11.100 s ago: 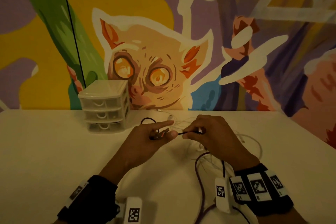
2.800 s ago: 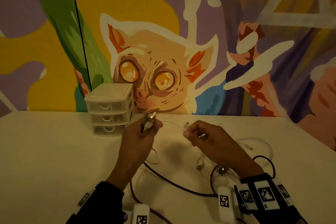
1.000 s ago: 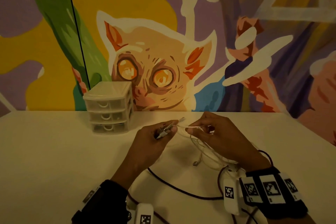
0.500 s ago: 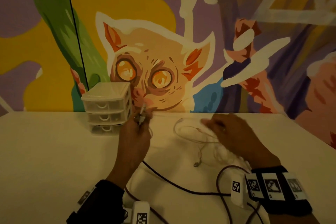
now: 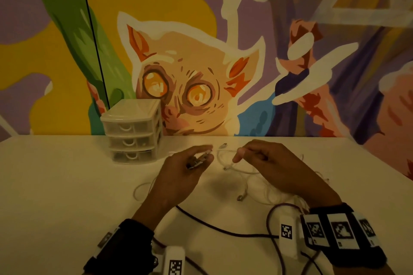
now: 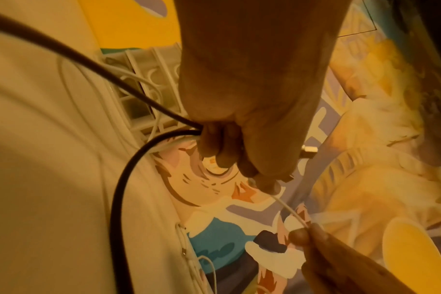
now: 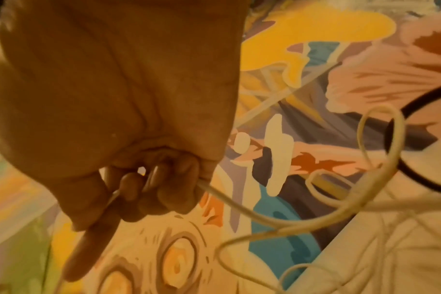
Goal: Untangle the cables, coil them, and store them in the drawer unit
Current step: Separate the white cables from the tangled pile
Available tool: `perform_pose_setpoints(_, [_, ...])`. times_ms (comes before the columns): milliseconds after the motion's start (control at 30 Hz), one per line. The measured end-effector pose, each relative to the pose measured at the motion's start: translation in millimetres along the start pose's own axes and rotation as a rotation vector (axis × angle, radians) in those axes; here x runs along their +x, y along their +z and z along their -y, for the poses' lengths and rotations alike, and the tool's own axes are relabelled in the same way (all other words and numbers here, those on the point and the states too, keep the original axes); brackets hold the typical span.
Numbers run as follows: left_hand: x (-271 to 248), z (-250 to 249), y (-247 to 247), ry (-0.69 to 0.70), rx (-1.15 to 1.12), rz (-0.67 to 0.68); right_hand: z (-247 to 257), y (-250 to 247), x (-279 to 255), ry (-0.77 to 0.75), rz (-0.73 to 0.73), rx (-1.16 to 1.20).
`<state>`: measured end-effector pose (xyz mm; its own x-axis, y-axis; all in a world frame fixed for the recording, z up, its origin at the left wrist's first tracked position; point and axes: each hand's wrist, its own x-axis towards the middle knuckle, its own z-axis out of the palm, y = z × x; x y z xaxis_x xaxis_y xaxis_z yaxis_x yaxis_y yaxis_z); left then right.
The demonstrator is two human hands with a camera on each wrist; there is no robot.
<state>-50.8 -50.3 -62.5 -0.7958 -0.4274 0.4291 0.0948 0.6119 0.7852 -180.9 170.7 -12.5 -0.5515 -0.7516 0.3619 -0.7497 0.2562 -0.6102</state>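
White table [image 5: 55,196], left hand [image 5: 178,176] fingers clutching dark cable [image 5: 223,231] end, right hand [image 5: 274,165] pinching white cable [image 5: 243,171].

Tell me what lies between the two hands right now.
A short stretch of thin white cable spans from the left hand to the right hand, clearest in the left wrist view. In the head view, white cable loops lie on the table below.

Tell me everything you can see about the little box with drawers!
The drawer unit is a small see-through plastic tower with a pale flat top and three stacked drawers, each with a curved handle. All three look closed, and nothing shows inside. It stands upright at the back of the table, against the painted wall, left of both hands. Nothing touches it but the table.
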Motion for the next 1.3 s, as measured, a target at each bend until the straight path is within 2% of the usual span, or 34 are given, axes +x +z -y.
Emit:
perform_pose_setpoints(100, [1.6,3.8,1.0,0.020,0.053,-0.032,12.2,-7.5,-3.8,0.010,0.005,0.084])
perform_pose_setpoints(167, [3.7,1.5,-5.5,0.015,-0.022,-0.161,15.4,-16.4,-8.4,0.077,0.072,0.195])
perform_pose_setpoints(233, [5.9,-5.3,-14.7,0.008,-0.142,-0.294,15.5,-26.4,-11.5,0.109,0.120,0.151])
perform_pose_setpoints(267, [6.1,-9.9,-18.0,0.002,-0.184,-0.322,14.8,-32.0,-12.4,0.113,0.075,0.119])
perform_pose_setpoints(333, [5.5,-17.3,-20.8,-0.010,-0.247,-0.335,15.0,-45.4,-13.0,0.115,-0.135,0.172])
perform_pose_setpoints(367, [4.7,-19.3,-21.6,-0.016,-0.283,-0.341,16.4,-52.1,-13.6,0.103,-0.190,0.181])
perform_pose_setpoints(400, [5.2,-21.2,-22.7,-0.025,-0.325,-0.346,20.1,-58.8,-14.9,0.083,-0.189,0.130])
perform_pose_setpoints(533, [8.4,-34.2,-29.0,-0.060,-0.412,-0.332,42.6,-83.6,-27.6,0.077,0.042,-0.085])
perform_pose_setpoints(600, [9.6,-46.9,-33.2,-0.091,-0.492,-0.312,45.8,-105.2,-33.7,0.098,0.045,-0.205])
perform_pose_setpoints(667, [12.5,-53.9,-40.2,-0.112,-0.559,-0.299,37.7,-137.2,-39.8,0.209,-0.056,-0.408])
perform_pose_setpoints(733, [15.6,-54.2,-50.6,-0.108,-0.657,-0.284,32.8,-162.6,-45.3,0.433,0.002,-0.737])
perform_pose_setpoints(767, [16.8,-55.1,-56.1,-0.112,-0.716,-0.277,34.1,-165.2,-45.6,0.492,0.022,-0.798])
perform_pose_setpoints(800, [17.7,-57.5,-60.1,-0.125,-0.770,-0.274,37.9,-159.0,-43.8,0.470,0.009,-0.745])
perform_pose_setpoints(867, [18.4,-67.0,-63.6,-0.166,-0.857,-0.268,57.4,-125.9,-35.3,0.274,-0.036,-0.511])
perform_pose_setpoints(933, [16.5,-77.9,-60.7,-0.214,-0.928,-0.238,75.1,-79.5,-24.1,0.101,0.068,-0.384])
perform_pose_setpoints(1033, [13.4,-85.4,-54.4,-0.223,-1.003,-0.173,79.9,-13.3,-5.0,0.099,0.302,-0.219])
perform_pose_setpoints(1100, [12.1,-88.2,-51.6,-0.226,-1.002,-0.119,81.3,22.9,5.6,0.137,0.387,-0.110])
perform_pose_setpoints(1200, [13.2,-92.0,-52.4,-0.213,-0.974,-0.049,80.1,60.9,15.4,0.090,0.379,-0.006])
perform_pose_setpoints(1300, [17.2,-88.1,-60.0,-0.184,-0.983,-0.041,70.4,77.3,18.8,0.012,0.260,0.134])
